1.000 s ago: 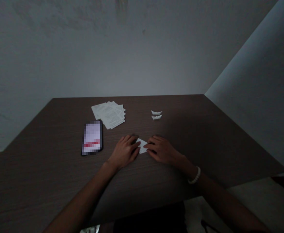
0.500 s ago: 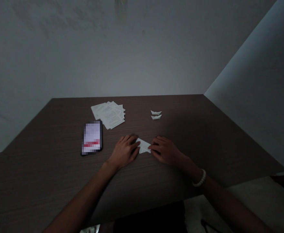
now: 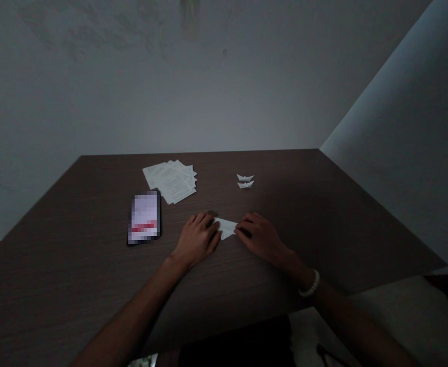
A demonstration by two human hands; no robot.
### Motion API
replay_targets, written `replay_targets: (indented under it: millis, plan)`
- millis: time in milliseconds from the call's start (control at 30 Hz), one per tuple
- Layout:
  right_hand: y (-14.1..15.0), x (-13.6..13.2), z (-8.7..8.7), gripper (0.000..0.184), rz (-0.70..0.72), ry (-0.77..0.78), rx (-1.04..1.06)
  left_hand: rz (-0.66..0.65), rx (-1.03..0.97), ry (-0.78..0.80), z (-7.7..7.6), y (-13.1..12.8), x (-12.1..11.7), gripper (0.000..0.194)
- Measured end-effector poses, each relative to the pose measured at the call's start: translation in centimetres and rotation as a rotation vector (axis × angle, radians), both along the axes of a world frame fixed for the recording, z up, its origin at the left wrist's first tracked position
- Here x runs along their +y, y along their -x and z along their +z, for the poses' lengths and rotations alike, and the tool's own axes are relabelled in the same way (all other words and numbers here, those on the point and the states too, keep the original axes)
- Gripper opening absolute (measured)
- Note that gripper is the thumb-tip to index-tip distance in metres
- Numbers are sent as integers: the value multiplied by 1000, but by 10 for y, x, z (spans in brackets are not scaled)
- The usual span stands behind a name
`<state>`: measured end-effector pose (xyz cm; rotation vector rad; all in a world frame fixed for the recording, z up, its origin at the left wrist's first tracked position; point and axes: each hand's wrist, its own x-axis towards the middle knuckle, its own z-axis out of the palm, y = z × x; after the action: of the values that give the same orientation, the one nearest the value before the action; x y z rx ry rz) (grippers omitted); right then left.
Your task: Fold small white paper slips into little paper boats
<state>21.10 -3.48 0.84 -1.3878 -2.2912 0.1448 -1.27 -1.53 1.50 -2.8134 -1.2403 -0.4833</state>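
Folded white paper (image 3: 227, 228) lies on the dark wood-grain table (image 3: 94, 204), just below the centre of the frame, between the two hands. Left hand (image 3: 196, 235): palm down at the paper's left end, fingers bent and touching it; cannot tell whether they pinch it or only press it down. Right hand (image 3: 260, 237): fingers curled, thumb and fingertips brought together on the right corner, pinching it. Paper reads as a narrow, pointed shape, its lower edge angled; finer creases too small to make out. Right wrist, lower right, wears a pale beaded bracelet (image 3: 311, 284). Two small white paper boats, a far one (image 3: 245, 178) and a near one (image 3: 245, 185), sit close together above and right of centre. Left of centre, a fanned pile of printed sheets (image 3: 174, 181); just below it, a smartphone (image 3: 145, 218), screen lit and pixelated. Grey wall (image 3: 193, 102), stained at top, fills the upper frame.
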Motion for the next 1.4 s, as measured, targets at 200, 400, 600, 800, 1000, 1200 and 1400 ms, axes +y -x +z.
replay_targets:
  millis: [200, 400, 600, 800, 1000, 1200, 1400]
  plan:
    - [4, 21, -4, 10, -71, 30, 49, -87, -56, 50, -1, 0, -1, 30]
    - [2, 37, -2, 9, -83, 74, 108, -247, -129, 153, -1, -2, -4, 26]
    - [7, 40, -5, 10, -94, 71, 140, -222, -106, 165, -2, -5, -2, 25]
    - [2, 38, -6, 14, -55, 92, 135, -176, -66, 144, -4, -6, -2, 30]
    - [1, 37, -8, 14, -55, 86, 148, -165, -36, 148, -1, -6, -2, 33]
    - [5, 34, -4, 14, -92, 74, 138, -195, -32, 138, 3, -5, -2, 34]
    - [6, 33, -2, 13, -107, 91, 122, -213, -57, 168, 5, -2, -4, 31]
